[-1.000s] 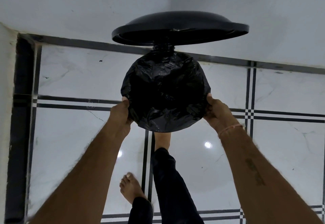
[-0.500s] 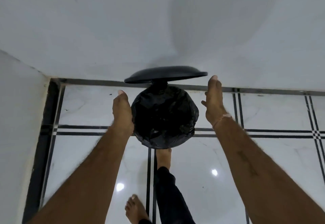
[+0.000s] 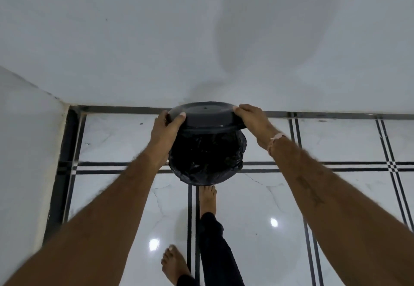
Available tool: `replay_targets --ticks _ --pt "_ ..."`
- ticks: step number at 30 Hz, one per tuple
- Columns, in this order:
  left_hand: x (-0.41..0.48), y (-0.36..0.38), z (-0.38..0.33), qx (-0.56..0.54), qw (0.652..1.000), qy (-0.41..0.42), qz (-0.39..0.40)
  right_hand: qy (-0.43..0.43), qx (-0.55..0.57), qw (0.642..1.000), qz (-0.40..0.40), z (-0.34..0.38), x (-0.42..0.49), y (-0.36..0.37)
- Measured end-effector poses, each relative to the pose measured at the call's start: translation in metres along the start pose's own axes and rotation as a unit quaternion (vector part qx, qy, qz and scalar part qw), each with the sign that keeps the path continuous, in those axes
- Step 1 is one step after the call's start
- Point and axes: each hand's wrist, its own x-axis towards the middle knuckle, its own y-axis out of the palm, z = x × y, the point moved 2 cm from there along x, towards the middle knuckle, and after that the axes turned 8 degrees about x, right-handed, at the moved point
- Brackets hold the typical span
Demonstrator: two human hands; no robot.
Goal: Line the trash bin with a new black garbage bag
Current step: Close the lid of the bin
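Observation:
A round trash bin stands on the floor by the wall, and a black garbage bag (image 3: 206, 160) lines it and folds over its rim. The bin's black round lid (image 3: 207, 116) is tilted partway down over the opening, hinged at the back. My left hand (image 3: 167, 128) grips the lid's left edge, thumb on top. My right hand (image 3: 253, 118) holds the lid's right edge. My right foot (image 3: 208, 198) rests at the bin's base, where its toes are hidden under the bag.
A white wall (image 3: 201, 39) rises right behind the bin, and a second wall (image 3: 24, 151) closes the corner on the left. The glossy white tile floor (image 3: 313, 196) with black inlay lines spreads to the right. My left foot (image 3: 173, 265) stands nearer me.
Both hands left the bag's rim, rose beside the bin and took hold of the lid. The lid has come down from upright to a tilt over the opening.

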Motion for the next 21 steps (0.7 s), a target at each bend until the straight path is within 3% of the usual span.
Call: replay_targets --ticks 11,21 --pt "-0.031 0.035 0.110 0.100 0.985 0.106 -0.087 -0.117 -0.065 0.989 -0.068 -0.109 -0.037 0.033" --pt "-0.014 0.063 0.207 0.165 0.971 0.128 -0.112 -0.133 -0.069 0.981 -0.124 -0.211 -0.038 0.086"
